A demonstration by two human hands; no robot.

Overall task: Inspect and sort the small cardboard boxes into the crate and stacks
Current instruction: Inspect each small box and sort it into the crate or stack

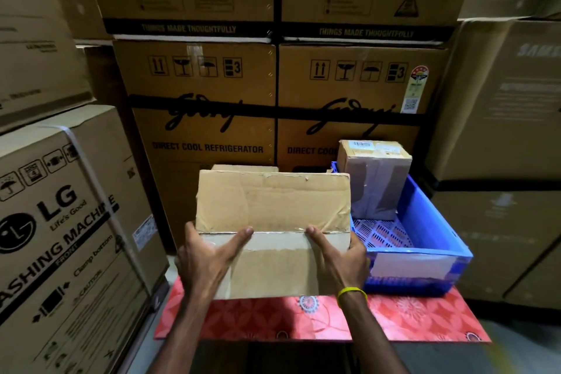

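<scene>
We see both hands holding a worn cardboard box (273, 215) upright in front of us. The left hand (209, 261) grips its lower left corner and the right hand (340, 258) its lower right. Each thumb lies flat on the near face along a taped seam, while the fingers wrap round the sides and are hidden behind the box. We cannot tell whether the box rests on anything, since its lower edge sits just above the red patterned cloth (409, 316) below the wrists; the cloth hides the worktop's own surface. A yellow wristband (352, 293) circles the right wrist. Just to the right of the right hand stands the blue crate (431, 212), its near-left corner covered by that hand and the held box. A white label on its front wall is too blurred to read. Inside, at the far end beyond the right hand, a smaller taped box (375, 179) stands upright; its top labels are illegible. Beyond the held box only the top edge of a third box (243, 167) shows. Past that rise the refrigerator cartons (206, 118), and to the left of the left hand a washing machine carton (60, 222) is cut off by the frame.
</scene>
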